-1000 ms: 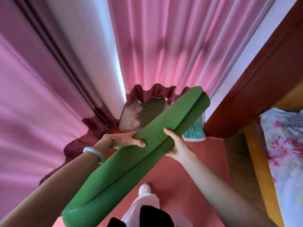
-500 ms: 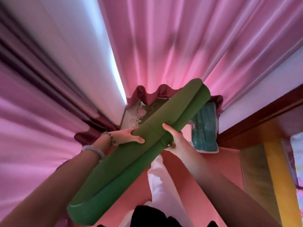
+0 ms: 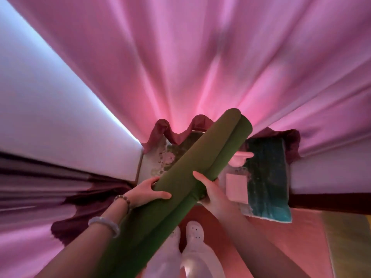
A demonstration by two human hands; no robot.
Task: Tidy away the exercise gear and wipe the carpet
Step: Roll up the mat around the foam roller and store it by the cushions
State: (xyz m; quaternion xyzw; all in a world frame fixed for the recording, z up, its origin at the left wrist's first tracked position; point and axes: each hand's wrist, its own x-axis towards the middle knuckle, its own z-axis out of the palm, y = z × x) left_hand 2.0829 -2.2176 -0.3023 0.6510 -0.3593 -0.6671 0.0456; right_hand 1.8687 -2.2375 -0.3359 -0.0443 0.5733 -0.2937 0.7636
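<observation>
— What has shifted in the last second?

— The view has swung off the bed and wooden frame at the right, both now gone; the pink curtain (image 3: 200, 57) fills nearly everything; the person stands closer to its hem, white shoes (image 3: 193, 231) together; the far end of the green mat (image 3: 190, 173) has come over the things piled at the curtain's foot.

— So stowing is close?

— I judge so; the mat looks about to go down in that corner; wiping is not yet begun.

— Where is the mat?

— In the air above the red floor (image 3: 281, 237), slanting from lower left up to the right; its far end hangs between a floral piece (image 3: 160, 157) and a teal pad (image 3: 267, 177); whether it touches either, I cannot tell.

— Materials?

— Curtain: thin, glowing, deep soft folds, darker wavy hem; mat: matte, foam-like, doubled into two long rounded lobes with a crease between; pad: flat, rectangular, speckled, pale-edged.

— The grip?

— The left hand (image 3: 146, 190) wraps the left lobe, thumb on top, fingers beneath; the right hand (image 3: 210, 189) clasps the right lobe, thumb on top; a smooth pale bangle (image 3: 104, 225) and a bead bracelet (image 3: 123, 199) ring the left wrist.
</observation>
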